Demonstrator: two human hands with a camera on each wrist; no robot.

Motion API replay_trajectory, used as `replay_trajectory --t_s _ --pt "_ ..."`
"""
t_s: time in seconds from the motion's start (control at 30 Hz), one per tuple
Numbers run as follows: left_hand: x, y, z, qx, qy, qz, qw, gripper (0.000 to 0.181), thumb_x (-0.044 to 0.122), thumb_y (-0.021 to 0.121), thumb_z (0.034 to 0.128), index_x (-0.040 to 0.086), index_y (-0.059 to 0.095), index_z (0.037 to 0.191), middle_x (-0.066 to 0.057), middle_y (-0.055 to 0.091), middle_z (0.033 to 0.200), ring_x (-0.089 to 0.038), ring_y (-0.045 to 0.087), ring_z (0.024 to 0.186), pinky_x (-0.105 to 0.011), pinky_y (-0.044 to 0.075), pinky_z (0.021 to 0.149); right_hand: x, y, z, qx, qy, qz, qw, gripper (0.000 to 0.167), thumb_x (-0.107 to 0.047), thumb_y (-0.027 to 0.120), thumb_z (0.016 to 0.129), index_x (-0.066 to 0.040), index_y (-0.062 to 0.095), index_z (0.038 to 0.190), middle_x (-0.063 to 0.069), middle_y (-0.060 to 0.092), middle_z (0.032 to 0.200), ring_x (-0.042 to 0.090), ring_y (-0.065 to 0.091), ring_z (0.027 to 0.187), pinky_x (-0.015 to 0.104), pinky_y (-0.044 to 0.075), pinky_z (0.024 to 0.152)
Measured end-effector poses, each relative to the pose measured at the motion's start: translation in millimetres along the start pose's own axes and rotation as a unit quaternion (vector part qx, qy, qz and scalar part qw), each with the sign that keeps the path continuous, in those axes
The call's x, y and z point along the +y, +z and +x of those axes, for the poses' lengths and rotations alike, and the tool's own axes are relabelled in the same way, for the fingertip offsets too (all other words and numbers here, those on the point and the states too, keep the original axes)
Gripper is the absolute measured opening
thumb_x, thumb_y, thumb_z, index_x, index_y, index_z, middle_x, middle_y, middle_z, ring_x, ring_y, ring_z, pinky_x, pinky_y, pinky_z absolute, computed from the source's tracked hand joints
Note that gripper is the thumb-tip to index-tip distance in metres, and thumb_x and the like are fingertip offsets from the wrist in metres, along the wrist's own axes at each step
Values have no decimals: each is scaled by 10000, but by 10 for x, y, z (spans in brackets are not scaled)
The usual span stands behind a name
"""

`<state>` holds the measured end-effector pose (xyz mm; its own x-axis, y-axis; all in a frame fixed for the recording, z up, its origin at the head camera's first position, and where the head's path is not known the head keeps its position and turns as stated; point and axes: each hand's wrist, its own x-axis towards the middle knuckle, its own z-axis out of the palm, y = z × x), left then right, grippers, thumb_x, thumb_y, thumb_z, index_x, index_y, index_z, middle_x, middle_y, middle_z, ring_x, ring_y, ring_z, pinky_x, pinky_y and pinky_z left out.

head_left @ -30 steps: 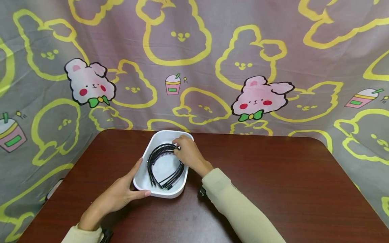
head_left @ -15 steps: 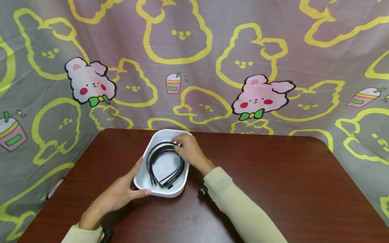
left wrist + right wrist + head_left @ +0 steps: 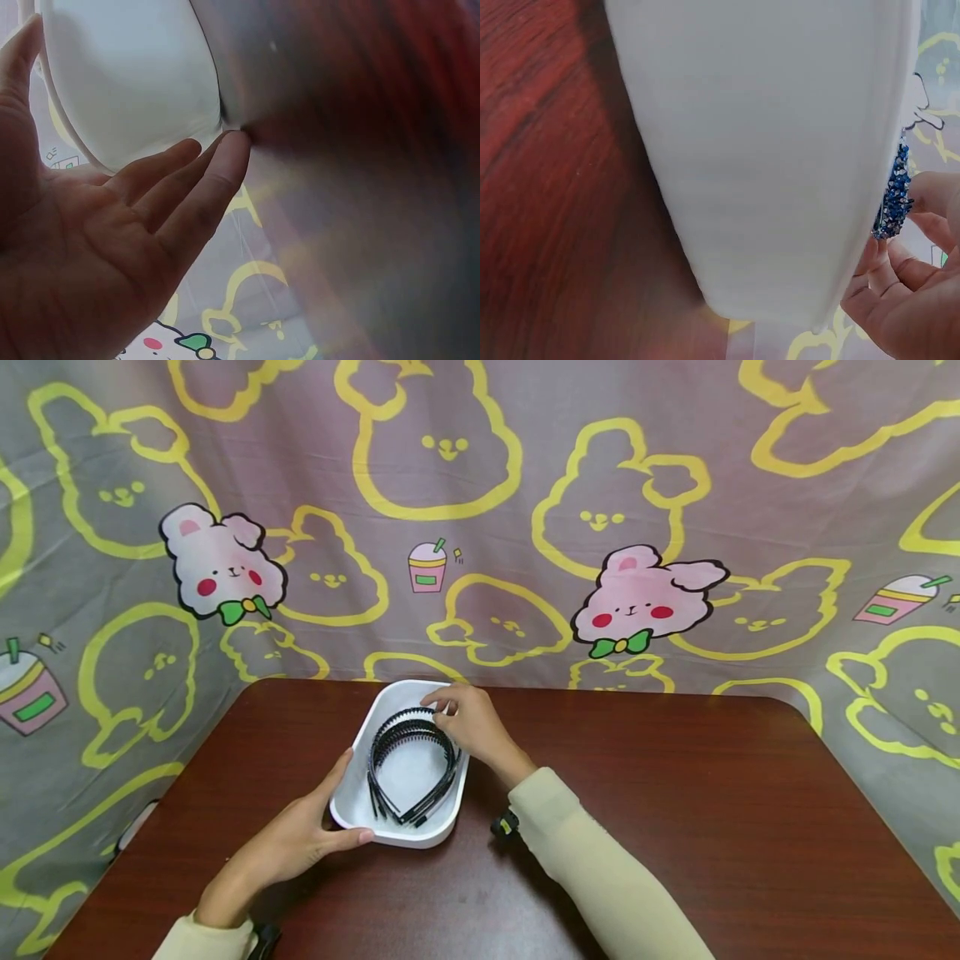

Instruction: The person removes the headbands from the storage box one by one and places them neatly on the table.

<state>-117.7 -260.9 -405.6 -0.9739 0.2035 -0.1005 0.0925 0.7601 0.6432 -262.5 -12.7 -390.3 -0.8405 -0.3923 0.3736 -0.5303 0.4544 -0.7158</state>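
Observation:
A white bin (image 3: 347, 808) stands on the table with several thin dark toothed headbands (image 3: 372, 762) inside, lying as overlapping hoops. My left hand (image 3: 288, 837) spans the bin's near left corner, fingers along the outer wall and thumb at the near rim. In the left wrist view the left hand (image 3: 112, 232) has nearly straight fingers against the bin (image 3: 135, 75). At the bin's back right, my right hand (image 3: 476, 727) pinches the top of a headband. The right wrist view shows blue glittery trim (image 3: 896, 191) at the right hand (image 3: 907, 292), beyond the bin's wall (image 3: 765, 150).
The dark red wooden table (image 3: 660, 793) reaches past the bin on both sides. A patterned cloth (image 3: 495, 485) with yellow outlines and pink rabbits hangs behind it. Some whitish object (image 3: 137, 825) shows beyond the table's left edge.
My right hand has shifted slightly up and to the right over the bin, and the hoops have shifted and spread at the top. My left hand and the bin have stayed put.

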Motion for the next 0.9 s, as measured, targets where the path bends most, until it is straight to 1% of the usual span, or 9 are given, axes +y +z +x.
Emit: replay_trajectory --t_s 0.13,0.37,0.6,0.8,0.9 --pt "1 1 -3 33 20 0 10000 1207 482 856 848 115 78 1696 -302 367 1635 -435 548 1346 -613 425 1093 -12 -43 9 -42 146 47 9999 270 61 690 870 -91 830 1044 98 719 883 153 593 772 216 443 669" --pt "2 -1 -6 124 145 2 9998 1201 477 861 847 119 91 1697 -294 403 1618 -423 564 1334 -604 432 1086 -31 -128 8 -133 308 153 9993 256 57 686 895 -84 826 1057 102 739 905 178 611 791 213 434 639" --pt "4 -5 0 74 80 7 9999 1214 504 854 846 135 73 1699 -297 397 1619 -432 559 1337 -612 431 1086 -26 -214 21 -155 338 128 9992 269 57 670 892 -61 818 1083 108 729 911 216 611 798 217 420 633" --pt "3 -12 2 102 36 -11 9999 1206 531 843 845 145 86 1700 -284 394 1627 -435 549 1354 -612 420 1099 -16 -301 17 -217 382 79 9990 257 47 672 908 -55 819 1093 110 724 938 182 587 799 223 424 660" --pt "4 -10 -4 75 73 26 9999 1213 527 844 847 138 75 1700 -291 394 1624 -434 557 1345 -610 431 1086 -12 -345 15 -276 442 80 9986 256 39 667 914 -65 820 1090 112 715 957 172 574 788 233 422 666"
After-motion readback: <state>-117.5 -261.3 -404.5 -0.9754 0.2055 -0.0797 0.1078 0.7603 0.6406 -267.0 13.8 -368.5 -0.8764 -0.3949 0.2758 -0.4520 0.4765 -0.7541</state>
